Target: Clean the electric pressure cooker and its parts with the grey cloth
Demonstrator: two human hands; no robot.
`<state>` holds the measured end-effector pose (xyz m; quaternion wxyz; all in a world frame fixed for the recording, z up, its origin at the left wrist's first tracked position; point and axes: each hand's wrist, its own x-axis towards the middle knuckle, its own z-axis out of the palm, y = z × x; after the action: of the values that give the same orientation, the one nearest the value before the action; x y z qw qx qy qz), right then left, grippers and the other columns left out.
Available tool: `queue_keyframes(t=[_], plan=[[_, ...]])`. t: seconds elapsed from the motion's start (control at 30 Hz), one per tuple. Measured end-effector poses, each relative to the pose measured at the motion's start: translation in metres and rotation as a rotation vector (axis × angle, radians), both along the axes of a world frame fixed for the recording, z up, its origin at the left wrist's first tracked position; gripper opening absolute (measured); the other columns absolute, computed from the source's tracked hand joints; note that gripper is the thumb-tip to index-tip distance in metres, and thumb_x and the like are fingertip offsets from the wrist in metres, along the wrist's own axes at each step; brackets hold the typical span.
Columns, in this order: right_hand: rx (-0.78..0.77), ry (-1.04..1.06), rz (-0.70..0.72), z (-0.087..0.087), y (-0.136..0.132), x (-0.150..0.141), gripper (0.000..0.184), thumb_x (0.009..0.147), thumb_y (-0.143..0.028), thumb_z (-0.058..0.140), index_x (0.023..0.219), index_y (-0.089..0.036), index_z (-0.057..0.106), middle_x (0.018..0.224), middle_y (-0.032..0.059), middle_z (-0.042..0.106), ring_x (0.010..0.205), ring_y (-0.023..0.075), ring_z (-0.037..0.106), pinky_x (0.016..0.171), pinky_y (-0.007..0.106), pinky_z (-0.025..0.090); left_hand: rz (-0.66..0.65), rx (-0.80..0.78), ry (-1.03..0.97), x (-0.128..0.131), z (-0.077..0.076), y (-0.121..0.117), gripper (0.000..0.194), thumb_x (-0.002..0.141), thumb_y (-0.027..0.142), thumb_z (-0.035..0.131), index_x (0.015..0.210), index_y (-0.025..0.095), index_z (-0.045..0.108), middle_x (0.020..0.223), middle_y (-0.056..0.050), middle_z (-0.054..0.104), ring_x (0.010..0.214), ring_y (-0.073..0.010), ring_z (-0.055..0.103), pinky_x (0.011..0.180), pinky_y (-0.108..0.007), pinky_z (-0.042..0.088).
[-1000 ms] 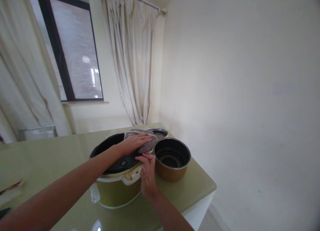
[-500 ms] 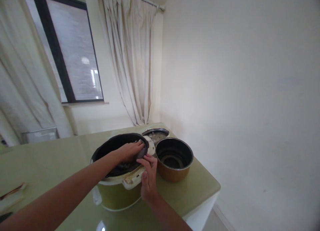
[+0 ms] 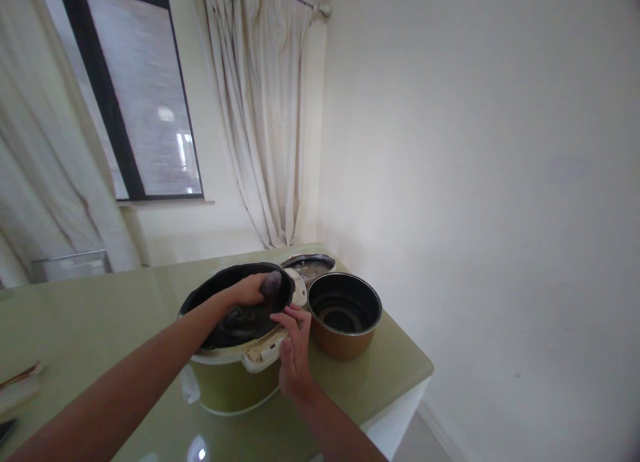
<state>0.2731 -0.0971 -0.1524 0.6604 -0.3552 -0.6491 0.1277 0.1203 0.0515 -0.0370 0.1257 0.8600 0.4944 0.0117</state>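
Note:
A green rice cooker body (image 3: 235,385) with a pale rim and a dark interior stands on the table. My left hand (image 3: 250,290) reaches into it from the left. Its fingers are closed on a greyish cloth (image 3: 271,284), which lies against the inner wall at the far right; the fingertips are partly hidden. My right hand (image 3: 295,352) grips the cooker's near right rim, fingers over the edge and thumb outside. Close by on the right sits an inner pot (image 3: 347,345), brown outside and black inside.
Behind the two pots lies the cooker's lid (image 3: 313,267), its underside showing. The glossy green table (image 3: 125,302) has its right edge just past the inner pot, near the white wall (image 3: 475,182). Papers (image 3: 20,385) and a dark object (image 3: 6,430) lie at far left.
My left hand has moved the cloth slightly left and up along the inner wall. My right hand keeps its place on the rim. The whole view has shifted a little.

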Motion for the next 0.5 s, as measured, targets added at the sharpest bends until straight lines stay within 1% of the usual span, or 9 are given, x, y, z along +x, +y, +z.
queue_keyframes(t=[0.03,0.1,0.13,0.17,0.27,0.37,0.43,0.5], plan=[[0.004,0.004,-0.002,-0.001,0.001,0.0,0.059,0.111,-0.062,0.027,0.134,-0.029,0.07,0.132,0.0128,0.052,0.139,0.031,0.048,0.12,0.055,0.041,-0.094,-0.068,-0.046,0.002,0.0,-0.001,0.059,0.072,0.015,0.067,0.131,0.015,0.069,0.13,-0.013,0.077,0.122,-0.0307,0.071,0.104,-0.039,0.056],[0.016,0.001,-0.007,-0.001,0.002,0.0,0.06,0.111,-0.063,0.028,0.133,-0.028,0.071,0.131,0.013,0.052,0.137,0.0313,0.05,0.119,0.056,0.042,-0.267,-0.216,-0.102,0.006,-0.001,-0.005,0.052,0.068,0.01,0.062,0.119,0.016,0.072,0.121,-0.007,0.08,0.113,-0.0263,0.073,0.097,-0.034,0.059],[0.022,-0.002,-0.009,-0.001,0.003,0.0,0.06,0.111,-0.063,0.028,0.133,-0.028,0.071,0.131,0.013,0.052,0.136,0.0314,0.05,0.118,0.056,0.042,-0.324,-0.278,-0.103,0.007,-0.001,-0.007,0.047,0.066,0.009,0.06,0.111,0.016,0.073,0.113,-0.005,0.081,0.107,-0.0253,0.074,0.091,-0.033,0.06],[0.028,-0.002,-0.011,-0.002,0.004,0.0,0.06,0.111,-0.063,0.028,0.133,-0.028,0.071,0.13,0.0129,0.052,0.135,0.0313,0.05,0.118,0.056,0.042,-0.354,-0.32,-0.084,0.006,0.0,-0.009,0.042,0.065,0.009,0.058,0.103,0.017,0.074,0.105,-0.004,0.082,0.1,-0.0244,0.074,0.085,-0.032,0.061],[0.047,0.009,-0.016,-0.002,0.005,0.0,0.059,0.111,-0.062,0.028,0.133,-0.028,0.072,0.13,0.0122,0.051,0.136,0.0307,0.049,0.117,0.055,0.042,-0.385,-0.382,0.0,-0.005,0.007,-0.018,0.032,0.062,0.008,0.057,0.088,0.019,0.073,0.085,0.0,0.078,0.084,-0.0222,0.072,0.072,-0.029,0.059],[0.059,0.003,-0.02,-0.002,0.006,0.0,0.058,0.111,-0.06,0.028,0.133,-0.028,0.072,0.129,0.0117,0.051,0.134,0.03,0.05,0.116,0.054,0.044,-0.394,-0.39,0.082,-0.028,0.018,-0.027,0.031,0.058,0.007,0.061,0.083,0.021,0.073,0.079,0.001,0.076,0.077,-0.0219,0.069,0.071,-0.03,0.058],[0.065,-0.009,-0.023,-0.001,0.006,0.001,0.059,0.111,-0.06,0.028,0.133,-0.028,0.072,0.128,0.0119,0.052,0.133,0.0299,0.051,0.115,0.053,0.044,-0.347,-0.328,0.147,-0.049,0.024,-0.029,0.029,0.053,0.006,0.066,0.077,0.022,0.073,0.07,0.0,0.073,0.07,-0.0227,0.067,0.07,-0.033,0.058],[0.064,-0.021,-0.026,-0.001,0.006,0.002,0.059,0.112,-0.06,0.028,0.133,-0.027,0.072,0.129,0.0123,0.052,0.132,0.03,0.052,0.113,0.053,0.045,-0.256,-0.202,0.154,-0.07,0.027,-0.028,0.025,0.049,0.005,0.072,0.068,0.022,0.071,0.06,0.0,0.068,0.063,-0.0234,0.064,0.068,-0.036,0.058]])
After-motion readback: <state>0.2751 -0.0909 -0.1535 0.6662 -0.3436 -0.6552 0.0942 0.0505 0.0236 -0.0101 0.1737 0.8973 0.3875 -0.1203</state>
